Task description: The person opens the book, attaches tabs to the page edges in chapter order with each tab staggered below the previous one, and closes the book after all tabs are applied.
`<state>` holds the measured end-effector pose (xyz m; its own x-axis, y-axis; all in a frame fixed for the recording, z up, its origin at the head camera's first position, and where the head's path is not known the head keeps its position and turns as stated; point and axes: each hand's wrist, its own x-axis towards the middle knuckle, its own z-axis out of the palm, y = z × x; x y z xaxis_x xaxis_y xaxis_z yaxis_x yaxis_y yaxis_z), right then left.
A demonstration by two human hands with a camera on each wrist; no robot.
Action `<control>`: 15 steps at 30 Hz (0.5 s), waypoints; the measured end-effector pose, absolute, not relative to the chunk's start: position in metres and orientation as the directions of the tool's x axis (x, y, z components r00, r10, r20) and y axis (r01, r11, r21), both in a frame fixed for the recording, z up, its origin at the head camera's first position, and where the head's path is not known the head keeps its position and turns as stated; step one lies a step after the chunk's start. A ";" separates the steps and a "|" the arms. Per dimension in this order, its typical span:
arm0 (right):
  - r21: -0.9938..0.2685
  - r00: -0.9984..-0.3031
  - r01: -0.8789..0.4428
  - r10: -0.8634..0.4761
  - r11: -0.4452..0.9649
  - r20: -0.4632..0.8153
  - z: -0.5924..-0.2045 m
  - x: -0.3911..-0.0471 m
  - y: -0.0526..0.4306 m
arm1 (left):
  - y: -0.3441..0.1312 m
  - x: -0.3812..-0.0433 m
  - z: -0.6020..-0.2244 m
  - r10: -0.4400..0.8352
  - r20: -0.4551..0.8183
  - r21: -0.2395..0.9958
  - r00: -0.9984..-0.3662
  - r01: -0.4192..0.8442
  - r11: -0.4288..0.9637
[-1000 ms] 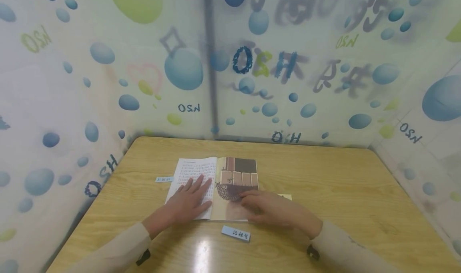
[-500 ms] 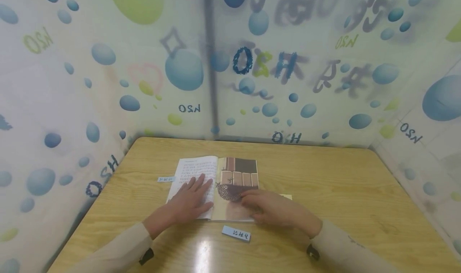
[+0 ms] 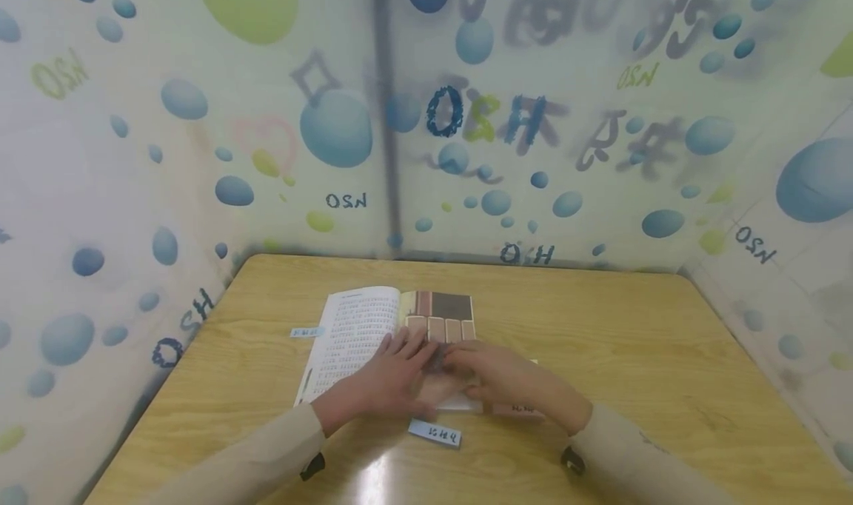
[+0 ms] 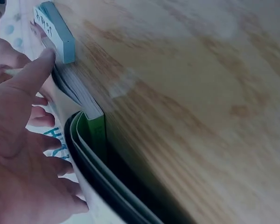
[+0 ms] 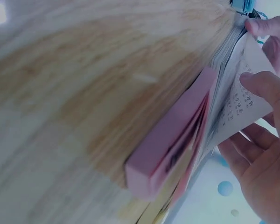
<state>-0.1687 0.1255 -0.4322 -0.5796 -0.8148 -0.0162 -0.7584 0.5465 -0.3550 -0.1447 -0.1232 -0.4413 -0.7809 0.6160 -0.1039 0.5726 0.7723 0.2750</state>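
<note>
An open book (image 3: 346,327) lies on the table, text on its left page, a brown and pink picture on its right. My right hand (image 3: 506,379) pinches the right-hand page (image 5: 245,95) at its outer side. In the right wrist view, this page is lifted and bent, printed text showing underneath, with my thumb (image 5: 259,84) on one face and the fingers behind. My left hand (image 3: 393,379) lies over the picture near the fold, fingers extended; its thumb (image 4: 39,70) is at the book's near edge. Both hands hide much of the picture.
A light blue block (image 3: 435,432) with handwriting stands just in front of the book. Another blue label (image 3: 306,332) sits at its left side. A pink block (image 5: 172,140) lies beside the book's right edge, under my right wrist. Patterned curtains (image 3: 533,194) surround the wooden table (image 3: 600,320).
My left hand has moved right, from the text page onto the picture page beside my right hand. The right-hand page has come up in my right hand, and the pink block shows more.
</note>
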 end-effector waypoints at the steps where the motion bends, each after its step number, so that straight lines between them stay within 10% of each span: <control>1: -0.362 -0.583 -0.753 -0.812 0.550 -0.020 -0.432 -0.169 0.126 | -0.124 -0.145 -0.442 0.619 -0.103 0.261 -0.779 0.579 0.772; 15: -0.432 -0.608 -0.735 -0.790 0.523 0.080 -0.432 -0.176 0.159 | -0.142 -0.149 -0.437 0.635 -0.077 0.355 -0.768 0.574 0.738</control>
<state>-0.1756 0.1587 -0.4324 -0.6082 -0.7898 0.0795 -0.7352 0.5227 -0.4317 -0.1487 -0.1419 -0.4372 -0.7683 0.6354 -0.0771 0.5743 0.7375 0.3553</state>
